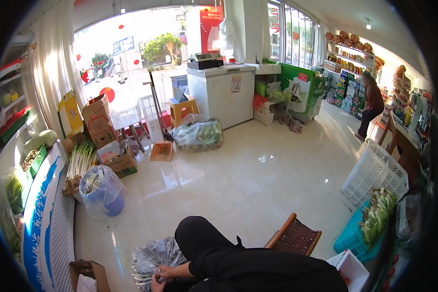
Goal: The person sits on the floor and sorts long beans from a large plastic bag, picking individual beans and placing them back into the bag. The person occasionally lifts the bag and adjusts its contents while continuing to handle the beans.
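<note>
Both of my hands are together at the bottom, left of centre, over a clear plastic bag (162,252) gathered around a large bundle of thin stalks on the floor. My left hand (157,284) is lower, its fingers on the gathered plastic. My right hand (165,272) lies just above it, pinching the same bunched plastic. The pleats of the bag run out from my fingers. The exact grip is small and partly hidden. My black-clothed knee (197,231) is beside the bundle.
A cardboard box (96,272) is at lower left, a lined blue bin (115,206) beyond it. A wooden-framed chair (295,235) and turquoise crate (350,233) of leafy vegetables are right. A dustpan (162,150) and bagged vegetables (199,135) lie ahead. A person (373,96) stands far right.
</note>
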`<state>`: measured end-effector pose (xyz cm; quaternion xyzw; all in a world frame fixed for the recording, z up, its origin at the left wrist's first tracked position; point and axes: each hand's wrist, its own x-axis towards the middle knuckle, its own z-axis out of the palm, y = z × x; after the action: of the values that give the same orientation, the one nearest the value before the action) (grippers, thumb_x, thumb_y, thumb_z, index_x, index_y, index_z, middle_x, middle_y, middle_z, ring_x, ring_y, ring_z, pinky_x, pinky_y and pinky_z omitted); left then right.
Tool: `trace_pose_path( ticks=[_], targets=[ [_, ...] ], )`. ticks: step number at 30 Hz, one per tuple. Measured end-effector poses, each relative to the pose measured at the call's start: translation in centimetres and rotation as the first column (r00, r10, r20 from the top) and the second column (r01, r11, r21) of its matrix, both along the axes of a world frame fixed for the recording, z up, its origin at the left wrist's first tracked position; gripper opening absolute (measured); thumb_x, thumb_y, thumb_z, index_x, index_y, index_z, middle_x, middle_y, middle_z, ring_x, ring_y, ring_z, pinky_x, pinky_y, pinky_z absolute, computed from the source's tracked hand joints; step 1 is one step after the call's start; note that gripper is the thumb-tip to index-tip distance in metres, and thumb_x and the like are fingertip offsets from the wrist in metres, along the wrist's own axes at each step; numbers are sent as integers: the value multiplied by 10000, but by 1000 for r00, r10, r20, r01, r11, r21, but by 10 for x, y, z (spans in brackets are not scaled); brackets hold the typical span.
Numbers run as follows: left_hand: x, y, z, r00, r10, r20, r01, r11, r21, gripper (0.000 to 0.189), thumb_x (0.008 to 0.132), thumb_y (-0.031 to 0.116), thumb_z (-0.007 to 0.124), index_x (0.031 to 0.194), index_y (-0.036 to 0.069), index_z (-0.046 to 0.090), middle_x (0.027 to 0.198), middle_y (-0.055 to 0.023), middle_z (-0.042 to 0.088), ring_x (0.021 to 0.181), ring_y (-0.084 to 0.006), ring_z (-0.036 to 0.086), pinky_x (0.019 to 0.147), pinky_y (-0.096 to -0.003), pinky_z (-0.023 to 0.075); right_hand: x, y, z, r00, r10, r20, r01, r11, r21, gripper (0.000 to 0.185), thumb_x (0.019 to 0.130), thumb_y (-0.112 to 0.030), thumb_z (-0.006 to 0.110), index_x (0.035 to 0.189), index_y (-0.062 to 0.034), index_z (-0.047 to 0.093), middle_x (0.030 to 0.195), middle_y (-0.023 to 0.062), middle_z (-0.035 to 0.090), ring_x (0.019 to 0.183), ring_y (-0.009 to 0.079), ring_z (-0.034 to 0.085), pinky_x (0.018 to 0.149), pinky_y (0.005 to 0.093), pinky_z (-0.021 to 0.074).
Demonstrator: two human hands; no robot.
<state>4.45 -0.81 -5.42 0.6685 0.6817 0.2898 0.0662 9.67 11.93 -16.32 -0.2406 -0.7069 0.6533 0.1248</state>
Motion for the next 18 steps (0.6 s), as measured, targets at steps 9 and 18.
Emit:
trace_pose_path(
  ticks=[9,18],
  targets=[
    [17,16,-3,1000,1,23,0,1000,-25,318,946,288,472,1119,49,590,1022,-163,600,948,-331,553,843,-403,440,-21,-1,-20,917,-233,323,208,972,110,334,874,-357,571,719,-80,674,682,81,650,609,228,616,597,400,471],
    [9,7,-18,997,51,60,-48,998,-50,274,942,256,499,1040,32,623,933,-125,619,874,-271,574,789,-368,457,-4,-18,61,934,23,356,122,917,-380,317,780,-360,667,714,-50,660,647,69,621,502,173,545,489,346,426]
  ],
)
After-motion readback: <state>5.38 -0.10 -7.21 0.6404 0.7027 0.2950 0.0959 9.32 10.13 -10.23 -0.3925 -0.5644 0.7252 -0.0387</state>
